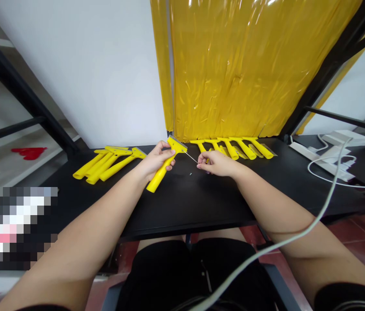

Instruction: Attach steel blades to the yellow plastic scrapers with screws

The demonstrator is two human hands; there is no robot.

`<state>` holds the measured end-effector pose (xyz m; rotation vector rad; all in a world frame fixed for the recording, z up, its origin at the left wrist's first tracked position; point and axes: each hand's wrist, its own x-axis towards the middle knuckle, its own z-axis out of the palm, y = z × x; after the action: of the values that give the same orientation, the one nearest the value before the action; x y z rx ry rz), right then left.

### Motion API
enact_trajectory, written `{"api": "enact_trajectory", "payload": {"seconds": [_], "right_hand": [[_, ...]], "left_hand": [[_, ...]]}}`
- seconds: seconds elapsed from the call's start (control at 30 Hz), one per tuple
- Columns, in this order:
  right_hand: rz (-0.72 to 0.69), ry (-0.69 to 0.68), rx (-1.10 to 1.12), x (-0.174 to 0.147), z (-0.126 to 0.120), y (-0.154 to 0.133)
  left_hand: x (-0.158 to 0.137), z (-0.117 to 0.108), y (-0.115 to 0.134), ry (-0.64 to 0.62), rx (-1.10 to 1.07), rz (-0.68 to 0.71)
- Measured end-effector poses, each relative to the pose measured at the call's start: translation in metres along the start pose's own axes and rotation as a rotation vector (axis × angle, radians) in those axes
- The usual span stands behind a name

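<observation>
My left hand (pixel 157 162) is closed around a yellow scraper (pixel 159 178), its head tilted up and its hollow handle pointing down toward me. In my right hand (pixel 215 163) is a thin metal rod (pixel 191 158), pinched between the fingers. The rod's far tip meets the scraper's head near a small screw; whether it sits in the screw I cannot tell. A tiny metal piece (pixel 190 174) lies on the black table (pixel 176 211) below the rod. Left of my left hand lie several yellow scrapers (pixel 96 168).
More yellow scrapers (pixel 249 150), some with clear blade covers, lie along the table's back edge. Behind them hangs a yellow plastic curtain (pixel 234 77). White power strips (pixel 325 157) stand at the right. A pale cable (pixel 286 246) crosses in front of my right forearm.
</observation>
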<state>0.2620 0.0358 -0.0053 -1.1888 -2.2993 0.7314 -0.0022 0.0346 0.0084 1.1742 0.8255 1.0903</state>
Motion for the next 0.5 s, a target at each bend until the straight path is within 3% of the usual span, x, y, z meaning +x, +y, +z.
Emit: {"api": "enact_trajectory", "payload": {"seconds": [0.23,0.5], "right_hand": [[0.011,0.011,-0.022,0.0004,-0.0004,0.0002],[0.158,0.237,0.068,0.0075,0.0020,-0.0024]], "left_hand": [[-0.0013,-0.0010,-0.0016,-0.044,0.039,0.019],[-0.0021,0.0050,-0.0065,-0.042,0.203,0.234]]}}
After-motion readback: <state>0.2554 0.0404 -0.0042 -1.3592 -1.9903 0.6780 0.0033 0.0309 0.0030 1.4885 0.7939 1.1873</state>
